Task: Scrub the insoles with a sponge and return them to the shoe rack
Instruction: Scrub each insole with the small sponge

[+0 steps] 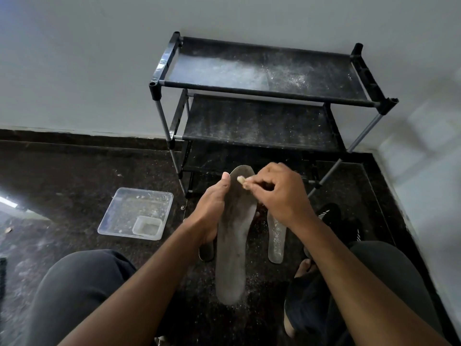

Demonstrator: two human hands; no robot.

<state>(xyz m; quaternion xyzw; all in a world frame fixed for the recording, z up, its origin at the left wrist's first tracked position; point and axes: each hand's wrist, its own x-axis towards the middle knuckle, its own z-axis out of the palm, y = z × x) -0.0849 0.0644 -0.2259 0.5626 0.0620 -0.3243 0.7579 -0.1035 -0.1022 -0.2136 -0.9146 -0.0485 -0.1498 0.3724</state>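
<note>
A long grey insole (234, 245) is held up in front of me, toe end pointing away. My left hand (210, 211) grips its left edge, thumb on the top face. My right hand (279, 193) pinches a small pale piece of sponge (240, 179) against the toe area of that insole. A second insole (277, 236), pale and dusty, lies on the dark floor just to the right, partly hidden by my right wrist. The black shoe rack (264, 91) stands against the wall straight ahead, its dusty shelves bare.
A clear plastic tray (119, 213) with a small tub (147, 227) inside sits on the floor at the left. Black shoes (331, 216) lie at the right, and another dark shoe tip (207, 250) shows under my left hand. My knees frame the bottom; white grit speckles the floor.
</note>
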